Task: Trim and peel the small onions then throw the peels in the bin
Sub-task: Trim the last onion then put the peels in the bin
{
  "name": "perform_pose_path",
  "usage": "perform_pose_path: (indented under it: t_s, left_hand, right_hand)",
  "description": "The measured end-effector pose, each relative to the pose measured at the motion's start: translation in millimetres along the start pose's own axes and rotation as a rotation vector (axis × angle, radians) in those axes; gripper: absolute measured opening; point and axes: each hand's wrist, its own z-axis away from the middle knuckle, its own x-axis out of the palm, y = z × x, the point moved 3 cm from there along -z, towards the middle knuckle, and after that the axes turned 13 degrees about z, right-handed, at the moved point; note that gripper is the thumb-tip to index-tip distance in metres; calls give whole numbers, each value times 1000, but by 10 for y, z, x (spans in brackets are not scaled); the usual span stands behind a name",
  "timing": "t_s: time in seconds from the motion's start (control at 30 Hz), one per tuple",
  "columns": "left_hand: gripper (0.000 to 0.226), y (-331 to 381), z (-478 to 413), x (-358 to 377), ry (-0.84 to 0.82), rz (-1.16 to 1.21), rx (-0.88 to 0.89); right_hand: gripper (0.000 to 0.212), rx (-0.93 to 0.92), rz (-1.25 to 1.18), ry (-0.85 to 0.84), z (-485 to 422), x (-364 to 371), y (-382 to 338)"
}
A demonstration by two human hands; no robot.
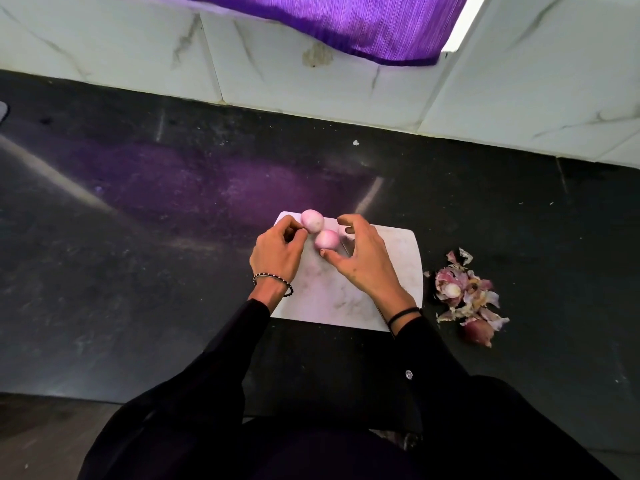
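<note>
Two small peeled onions, pale pink and smooth, lie touching each other at the far left corner of a white cutting board point(398, 258): the far onion point(312, 220) sits at the board's edge and the near onion point(327, 240) just in front of it. The left hand point(277, 252) is curled, its thumb and forefinger tips drawn together right against the far onion's left side; whether they pinch the onion, a scrap of skin or nothing cannot be told. The right hand point(362, 261) is spread and arched above the board, its thumb tip touching the near onion's front while the other fingers hover clear. A beaded bracelet point(273, 277) circles the left wrist and a thin black band point(403, 314) the right, both above black sleeves. Off the board's right edge, on the dark worktop point(156, 237), lies a loose heap of peels point(464, 296), papery pink and purple, with a darker red piece at its near end. Behind the worktop runs a white marbled tile wall point(311, 88), and purple cloth point(363, 26) hangs at the top.
</note>
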Motion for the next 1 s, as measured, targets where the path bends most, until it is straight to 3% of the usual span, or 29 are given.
perform_pose_path:
  t_s: [0.4,0.67,1.0]
  left_hand:
    - [9,-39,154,-141,-80,194,19]
    - [10,240,379,-15,-217,361,110]
    - [15,470,678,381,-367,382,114]
  right_hand:
    - [59,-39,28,13,26,-31,-103]
    - [39,-100,-73,190,246,-238,-47]
    - [23,-31,-138,239,632,-455,374]
